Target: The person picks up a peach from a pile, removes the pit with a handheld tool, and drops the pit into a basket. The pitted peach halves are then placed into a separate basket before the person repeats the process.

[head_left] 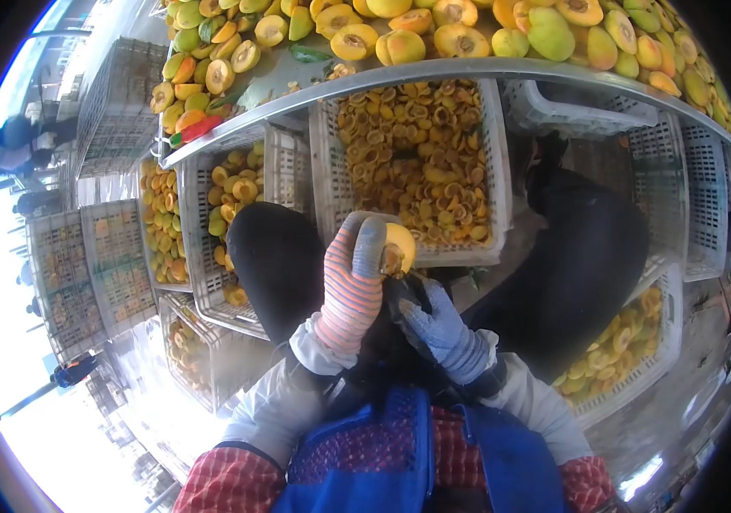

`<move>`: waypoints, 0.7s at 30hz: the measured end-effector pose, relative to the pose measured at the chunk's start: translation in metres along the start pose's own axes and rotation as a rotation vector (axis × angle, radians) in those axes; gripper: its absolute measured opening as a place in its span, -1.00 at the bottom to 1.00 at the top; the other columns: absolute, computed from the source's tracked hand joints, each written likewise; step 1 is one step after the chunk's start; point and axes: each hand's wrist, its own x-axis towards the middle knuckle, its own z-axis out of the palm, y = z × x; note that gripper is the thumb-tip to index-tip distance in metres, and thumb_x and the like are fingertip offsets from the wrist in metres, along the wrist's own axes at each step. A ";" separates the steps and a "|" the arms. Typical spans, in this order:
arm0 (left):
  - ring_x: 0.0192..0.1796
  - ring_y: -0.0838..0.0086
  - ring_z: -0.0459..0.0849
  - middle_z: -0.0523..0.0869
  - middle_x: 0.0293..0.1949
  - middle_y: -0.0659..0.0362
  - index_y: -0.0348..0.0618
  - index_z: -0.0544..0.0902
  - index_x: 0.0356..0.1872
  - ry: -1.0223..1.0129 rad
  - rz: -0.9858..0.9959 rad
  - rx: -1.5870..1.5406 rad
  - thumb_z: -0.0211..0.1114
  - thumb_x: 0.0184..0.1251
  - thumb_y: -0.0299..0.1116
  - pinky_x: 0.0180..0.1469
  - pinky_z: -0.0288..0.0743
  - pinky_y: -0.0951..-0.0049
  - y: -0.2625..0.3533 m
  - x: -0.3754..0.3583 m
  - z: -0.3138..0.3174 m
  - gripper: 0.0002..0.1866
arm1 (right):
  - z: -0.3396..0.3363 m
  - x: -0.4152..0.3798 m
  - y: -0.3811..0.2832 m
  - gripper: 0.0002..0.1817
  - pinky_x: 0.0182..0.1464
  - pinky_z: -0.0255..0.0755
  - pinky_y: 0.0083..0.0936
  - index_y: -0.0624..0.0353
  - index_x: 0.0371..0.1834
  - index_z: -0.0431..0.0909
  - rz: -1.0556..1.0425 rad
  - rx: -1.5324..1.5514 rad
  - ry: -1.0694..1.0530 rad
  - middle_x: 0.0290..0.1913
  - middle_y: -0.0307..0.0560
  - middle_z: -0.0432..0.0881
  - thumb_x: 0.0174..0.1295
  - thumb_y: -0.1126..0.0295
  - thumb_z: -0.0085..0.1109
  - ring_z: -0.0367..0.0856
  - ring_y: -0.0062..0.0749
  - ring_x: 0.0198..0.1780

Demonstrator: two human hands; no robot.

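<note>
In front of my lap, my left hand [352, 282], in an orange and grey striped glove, is closed around a peach half [400, 243]. Its cut yellow face is turned to the right, with the brown pit area at the lower edge. My right hand [446, 333], in a blue-grey glove, is closed on a dark-handled tool [411, 295]. The tool's upper end meets the fruit at the pit area; its working tip is hidden. Just beyond both hands stands a white crate [495, 171] filled with brownish-yellow fruit pieces.
A metal-edged table [434, 67] across the top carries many halved peaches [354, 41]. A red-handled tool [196, 129] lies at its left corner. Crates of fruit [203, 201] stand left of my knees; another crate [671, 321] is at right. Stacked crates [62, 274] rise farther left.
</note>
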 end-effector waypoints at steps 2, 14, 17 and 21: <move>-0.32 0.64 0.45 0.58 -0.38 0.26 -0.24 0.57 -0.19 -0.010 0.025 0.040 0.09 0.44 -0.14 -0.23 0.38 0.59 -0.002 0.000 -0.001 -0.68 | 0.002 0.000 -0.001 -0.61 -0.32 0.39 -0.69 0.31 0.13 0.37 0.022 0.014 0.009 -0.28 -0.22 0.55 0.31 0.34 0.11 0.46 -0.66 -0.33; -0.33 0.64 0.44 0.56 -0.39 0.25 -0.23 0.57 -0.18 -0.071 0.062 0.014 0.05 0.45 -0.13 -0.25 0.37 0.58 -0.014 -0.002 -0.002 -0.67 | 0.007 -0.006 0.024 -0.70 -0.44 0.37 -0.64 0.19 0.03 0.40 -0.072 0.268 0.084 -0.34 -0.22 0.52 0.34 0.27 0.10 0.44 -0.61 -0.44; -0.31 0.63 0.45 0.58 -0.36 0.24 -0.23 0.57 -0.16 -0.181 0.050 -0.021 0.04 0.45 -0.10 -0.23 0.38 0.58 -0.015 0.002 -0.005 -0.64 | -0.001 -0.008 0.026 -0.70 -0.61 0.26 -0.62 0.13 -0.08 0.40 -0.095 0.280 -0.085 -0.47 -0.24 0.46 0.36 0.14 0.07 0.37 -0.60 -0.59; -0.28 0.63 0.50 0.60 -0.31 0.26 -0.21 0.57 -0.10 -0.335 -0.237 -0.178 0.09 0.43 -0.06 -0.16 0.40 0.60 0.011 0.010 -0.013 -0.62 | -0.001 -0.002 -0.007 -0.61 -0.75 0.08 -0.64 0.09 -0.22 0.38 0.226 0.472 -0.299 -0.66 -0.31 0.30 0.37 -0.04 -0.01 0.18 -0.63 -0.76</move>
